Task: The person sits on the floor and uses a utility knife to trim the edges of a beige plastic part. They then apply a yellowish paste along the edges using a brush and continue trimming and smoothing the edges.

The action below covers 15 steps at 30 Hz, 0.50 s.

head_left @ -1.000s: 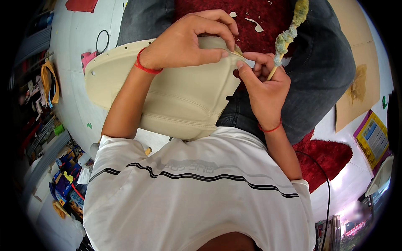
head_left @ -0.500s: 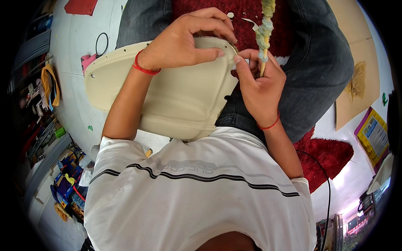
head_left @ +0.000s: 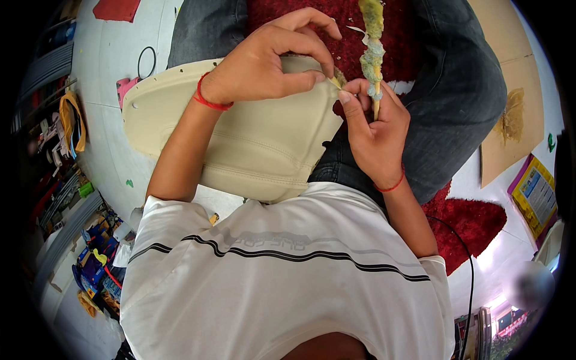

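Pale floor (head_left: 99, 72) spreads at left; beside it the cream panel (head_left: 258, 129) lies across my lap (head_left: 459, 114), probably for support. My left hand (head_left: 267, 63) arches over its far right corner, thumb and forefinger close; whether gripping, I can't tell. My right hand (head_left: 381, 129) pinches the edge there, a crusted stick (head_left: 372, 57) tucked between fingers, likely keeping it handy. The panel's long axis runs sideways, rounded end leftward; the stick points away from me.

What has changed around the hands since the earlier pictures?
The crusted wooden stick in the right hand has swung leftward, from leaning right to nearly upright; that hand still holds it. The cream stitched panel lies about as before across the lap, with the left hand still over its upper edge.
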Available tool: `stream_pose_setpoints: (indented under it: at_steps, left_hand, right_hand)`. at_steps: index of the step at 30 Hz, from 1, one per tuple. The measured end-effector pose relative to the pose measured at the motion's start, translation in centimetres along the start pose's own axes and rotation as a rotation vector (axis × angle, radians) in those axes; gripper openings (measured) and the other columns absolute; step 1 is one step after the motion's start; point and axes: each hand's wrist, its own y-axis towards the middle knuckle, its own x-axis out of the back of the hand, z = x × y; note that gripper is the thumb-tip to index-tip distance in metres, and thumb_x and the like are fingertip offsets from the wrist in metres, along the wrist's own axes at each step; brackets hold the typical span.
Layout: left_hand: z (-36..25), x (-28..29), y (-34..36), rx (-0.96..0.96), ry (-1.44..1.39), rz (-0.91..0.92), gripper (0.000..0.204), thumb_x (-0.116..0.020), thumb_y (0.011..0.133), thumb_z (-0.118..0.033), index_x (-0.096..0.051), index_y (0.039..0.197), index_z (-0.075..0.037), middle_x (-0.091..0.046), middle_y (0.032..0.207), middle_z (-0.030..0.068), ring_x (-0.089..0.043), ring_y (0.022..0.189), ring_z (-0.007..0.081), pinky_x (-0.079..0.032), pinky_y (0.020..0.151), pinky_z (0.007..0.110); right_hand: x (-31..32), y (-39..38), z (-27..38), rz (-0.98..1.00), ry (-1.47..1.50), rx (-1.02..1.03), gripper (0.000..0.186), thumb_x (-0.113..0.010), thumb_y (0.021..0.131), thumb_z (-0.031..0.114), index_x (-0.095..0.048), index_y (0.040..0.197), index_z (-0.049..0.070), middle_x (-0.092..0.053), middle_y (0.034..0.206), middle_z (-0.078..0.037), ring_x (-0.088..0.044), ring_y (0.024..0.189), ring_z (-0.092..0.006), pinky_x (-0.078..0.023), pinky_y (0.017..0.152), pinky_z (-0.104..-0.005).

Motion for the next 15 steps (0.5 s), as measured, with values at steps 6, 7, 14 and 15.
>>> stream_pose_setpoints:
  at_steps: [6, 7, 14, 15]
  left_hand:
    - [0.6, 0.1, 0.3, 0.015, -0.022, 0.03, 0.019, -0.069, 0.075, 0.003, -0.075, 0.092, -0.003, -0.058, 0.131, 0.0118, -0.061, 0.104, 0.0196, -0.05, 0.096, 0.036]
    - [0.5, 0.1, 0.2, 0.016, -0.004, 0.024, 0.02, -0.069, 0.075, 0.003, -0.075, 0.092, -0.003, -0.058, 0.13, 0.0117, -0.061, 0.103, 0.0197, -0.05, 0.095, 0.036]
    - [-0.1, -0.1, 0.2, 0.022, 0.077, -0.037, 0.02, -0.072, 0.076, 0.002, -0.076, 0.095, -0.003, -0.056, 0.127, 0.0093, -0.059, 0.111, 0.0198, -0.049, 0.095, 0.034]
    - [-0.3, -0.3, 0.3, 0.031, 0.081, -0.044, 0.019, -0.073, 0.076, 0.001, -0.076, 0.095, -0.003, -0.056, 0.127, 0.009, -0.059, 0.112, 0.0198, -0.049, 0.095, 0.033]
  right_hand:
    - [-1.0, -1.9, 1.0, 0.045, -0.019, 0.057, 0.009, -0.077, 0.09, 0.003, -0.07, 0.093, -0.002, -0.052, 0.077, 0.001, -0.044, 0.065, -0.0056, -0.036, 0.057, -0.0231]
    - [-0.6, -1.5, 1.2, 0.012, 0.036, -0.019, 0.008, -0.076, 0.091, 0.002, -0.071, 0.095, -0.002, -0.052, 0.079, 0.003, -0.044, 0.067, -0.0044, -0.036, 0.058, -0.022]
    - [2.9, 1.7, 1.6, -0.091, 0.119, -0.119, 0.018, -0.075, 0.096, 0.012, -0.074, 0.107, -0.002, -0.054, 0.074, 0.006, -0.045, 0.067, -0.0016, -0.036, 0.058, -0.0209]
    - [3.2, 1.8, 1.9, -0.068, 0.144, -0.16, 0.02, -0.073, 0.097, 0.013, -0.073, 0.109, -0.002, -0.056, 0.076, 0.006, -0.045, 0.069, -0.0014, -0.036, 0.059, -0.0205]
